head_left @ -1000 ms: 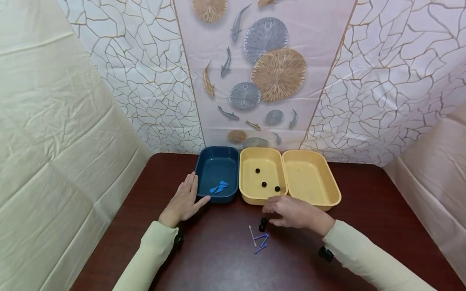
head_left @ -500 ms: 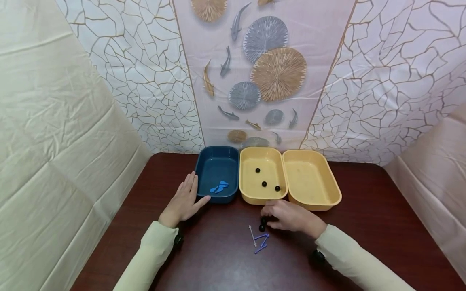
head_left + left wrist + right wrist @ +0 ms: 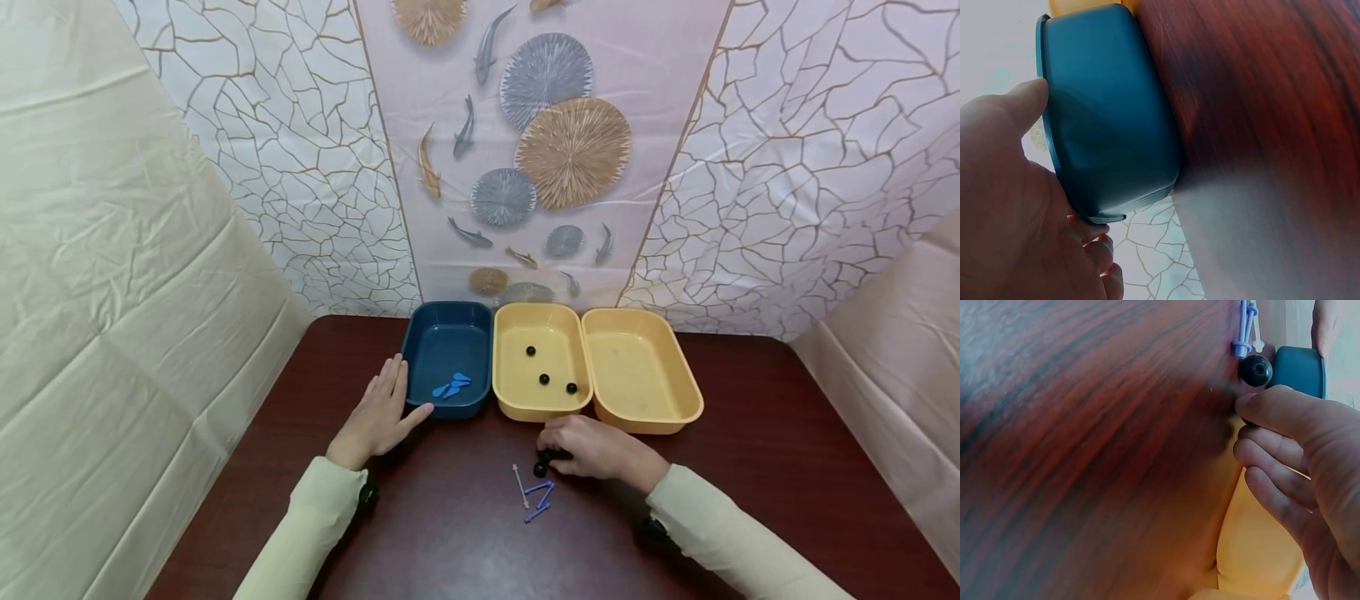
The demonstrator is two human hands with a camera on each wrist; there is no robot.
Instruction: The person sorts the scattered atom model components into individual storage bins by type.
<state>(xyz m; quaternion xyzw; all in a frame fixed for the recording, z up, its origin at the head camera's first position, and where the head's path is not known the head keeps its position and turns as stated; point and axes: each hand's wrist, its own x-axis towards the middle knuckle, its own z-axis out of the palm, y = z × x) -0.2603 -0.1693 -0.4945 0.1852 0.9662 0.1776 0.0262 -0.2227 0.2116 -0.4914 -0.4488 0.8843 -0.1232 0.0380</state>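
My left hand (image 3: 381, 412) rests with straight fingers along the left side of the dark blue tray (image 3: 447, 317), its thumb touching the near rim. Several blue drop-shaped pieces (image 3: 452, 386) lie in that tray. In front of the middle yellow tray (image 3: 536, 417), my right hand (image 3: 596, 447) pinches a black bead (image 3: 545, 456) between thumb and forefinger, low over the table; the fingers mostly cover it. Beside it sits another black bead (image 3: 1255, 370), its hole showing in the right wrist view. Nearer to me lie several purple sticks (image 3: 537, 513) and a whitish stick (image 3: 521, 487) with knobbed ends.
Three black beads (image 3: 544, 379) lie apart in the middle yellow tray. A second yellow tray (image 3: 693, 400) stands against its right side. All three trays line up at the back of the dark red wooden table (image 3: 450, 533), before a patterned cloth (image 3: 337, 167).
My right hand has moved slightly left and down to the two black beads, and its thumb and forefinger have closed on one. The left hand has stayed on the blue tray.
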